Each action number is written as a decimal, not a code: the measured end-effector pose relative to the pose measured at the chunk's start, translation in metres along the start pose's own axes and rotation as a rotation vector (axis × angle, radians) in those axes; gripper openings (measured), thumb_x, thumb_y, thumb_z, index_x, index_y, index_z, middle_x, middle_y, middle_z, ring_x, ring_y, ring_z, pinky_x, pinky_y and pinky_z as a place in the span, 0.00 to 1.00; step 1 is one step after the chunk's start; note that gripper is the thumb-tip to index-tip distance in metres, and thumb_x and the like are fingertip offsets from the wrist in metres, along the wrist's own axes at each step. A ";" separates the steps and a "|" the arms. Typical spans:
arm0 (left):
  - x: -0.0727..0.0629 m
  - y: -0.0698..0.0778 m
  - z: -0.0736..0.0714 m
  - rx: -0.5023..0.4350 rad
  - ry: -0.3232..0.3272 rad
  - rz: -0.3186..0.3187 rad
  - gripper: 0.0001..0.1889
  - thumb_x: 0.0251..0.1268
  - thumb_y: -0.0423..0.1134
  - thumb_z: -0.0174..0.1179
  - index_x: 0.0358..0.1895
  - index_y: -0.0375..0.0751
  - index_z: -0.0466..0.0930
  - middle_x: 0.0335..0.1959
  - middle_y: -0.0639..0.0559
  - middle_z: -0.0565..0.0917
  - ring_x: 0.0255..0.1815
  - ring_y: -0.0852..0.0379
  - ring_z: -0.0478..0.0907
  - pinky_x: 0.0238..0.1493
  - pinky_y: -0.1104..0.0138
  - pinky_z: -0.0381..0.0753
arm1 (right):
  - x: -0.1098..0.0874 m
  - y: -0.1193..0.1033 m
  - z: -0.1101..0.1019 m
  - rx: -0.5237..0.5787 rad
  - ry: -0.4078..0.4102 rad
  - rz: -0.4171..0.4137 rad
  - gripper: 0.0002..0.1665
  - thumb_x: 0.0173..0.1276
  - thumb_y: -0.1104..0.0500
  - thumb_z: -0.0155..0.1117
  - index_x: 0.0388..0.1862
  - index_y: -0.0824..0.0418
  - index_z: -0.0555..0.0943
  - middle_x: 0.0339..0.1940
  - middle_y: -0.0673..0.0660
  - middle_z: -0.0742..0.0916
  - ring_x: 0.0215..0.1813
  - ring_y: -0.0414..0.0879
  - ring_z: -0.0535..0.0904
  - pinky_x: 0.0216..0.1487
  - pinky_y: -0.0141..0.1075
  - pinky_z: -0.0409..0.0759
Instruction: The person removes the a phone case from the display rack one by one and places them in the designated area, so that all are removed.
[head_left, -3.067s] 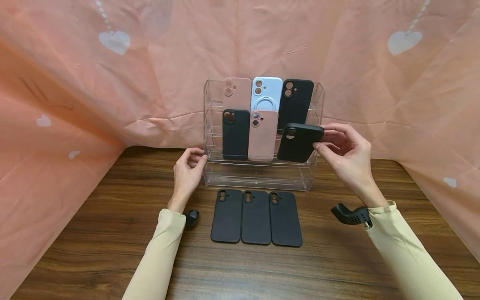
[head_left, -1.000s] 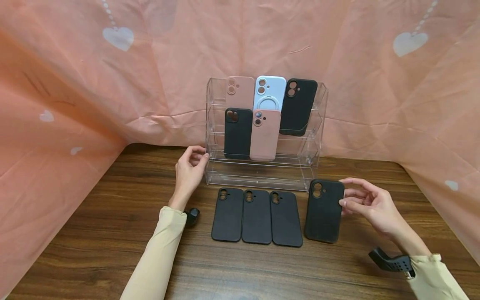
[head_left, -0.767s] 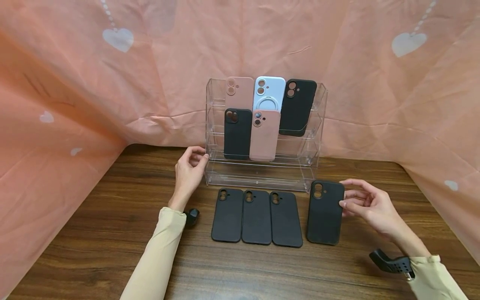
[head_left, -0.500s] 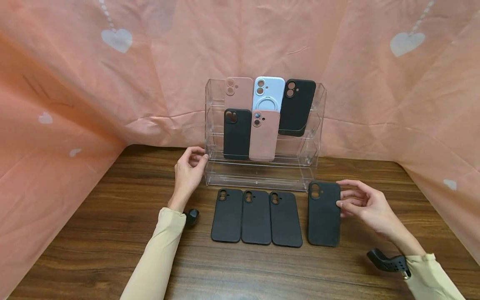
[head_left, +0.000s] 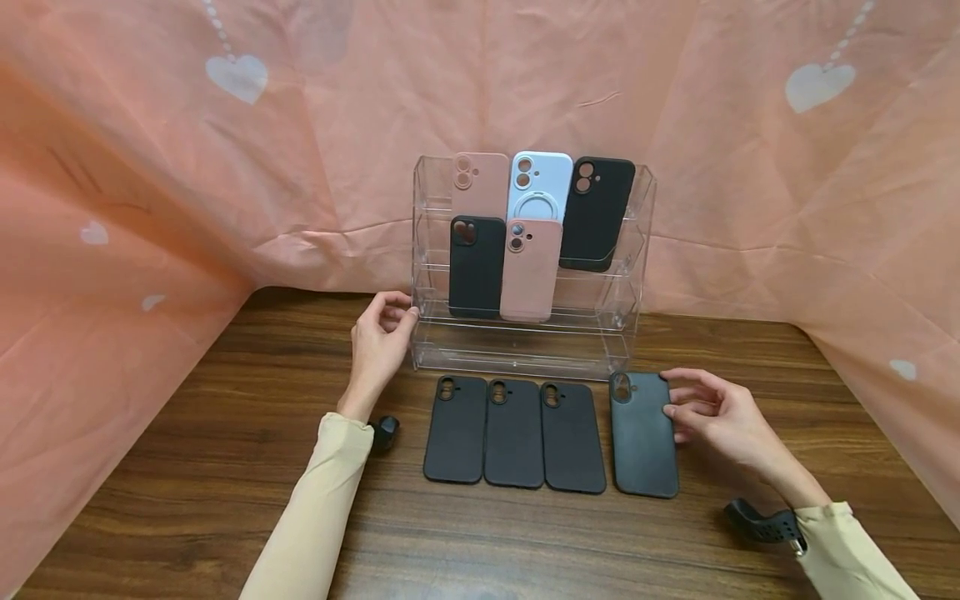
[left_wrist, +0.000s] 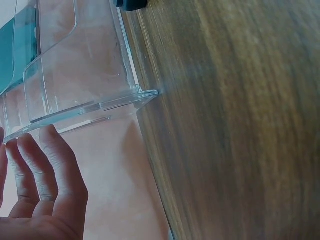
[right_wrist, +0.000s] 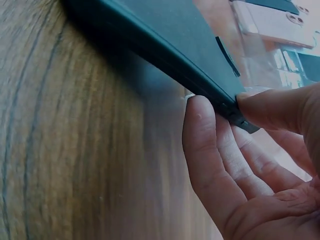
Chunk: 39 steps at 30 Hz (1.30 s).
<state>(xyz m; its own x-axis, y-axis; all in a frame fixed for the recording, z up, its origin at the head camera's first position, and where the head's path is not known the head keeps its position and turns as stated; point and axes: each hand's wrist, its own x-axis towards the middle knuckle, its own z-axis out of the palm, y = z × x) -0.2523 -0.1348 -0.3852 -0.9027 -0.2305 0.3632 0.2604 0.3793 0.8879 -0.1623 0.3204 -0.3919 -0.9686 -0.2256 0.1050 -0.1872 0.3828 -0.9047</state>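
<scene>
My right hand [head_left: 716, 421] pinches a black phone case [head_left: 645, 437] by its right edge, thumb on top and fingers beneath. The right wrist view shows this phone case [right_wrist: 165, 45] tilted, its near edge off the wood. Left of it, three black phone cases [head_left: 513, 433] lie side by side on the table. With thumb and fingertips, my left hand [head_left: 378, 337] holds the left side edge of a clear tiered display stand [head_left: 517, 362]. In the left wrist view, the fingers [left_wrist: 62, 160] meet the stand's clear side panel [left_wrist: 95, 107].
On the stand's upper tier are a pink case [head_left: 480, 187], a light blue case with a ring [head_left: 540, 179] and a black case [head_left: 597, 217]. Lower down stand a dark case [head_left: 477, 271] and another pink case [head_left: 531, 271]. A pink heart-print cloth [head_left: 720, 208] surrounds the wooden table [head_left: 465, 542].
My right hand has brought the black case from the stand's lower right down beside the row. Most recently it moved slightly left and the case leaned flatter. The left hand stays put.
</scene>
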 end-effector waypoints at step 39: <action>0.000 0.000 0.001 -0.012 0.003 -0.003 0.09 0.69 0.41 0.64 0.48 0.46 0.83 0.35 0.44 0.87 0.24 0.63 0.81 0.25 0.71 0.80 | 0.012 0.002 0.016 -0.172 -0.102 0.168 0.26 0.69 0.67 0.66 0.64 0.76 0.76 0.42 0.67 0.91 0.35 0.35 0.86 0.34 0.37 0.88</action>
<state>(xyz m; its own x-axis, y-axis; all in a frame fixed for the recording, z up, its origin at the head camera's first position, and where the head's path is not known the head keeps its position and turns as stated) -0.2522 -0.1338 -0.3853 -0.9026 -0.2344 0.3610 0.2615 0.3673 0.8926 -0.1722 0.3042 -0.3994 -0.9686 -0.2317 -0.0905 -0.0591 0.5675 -0.8212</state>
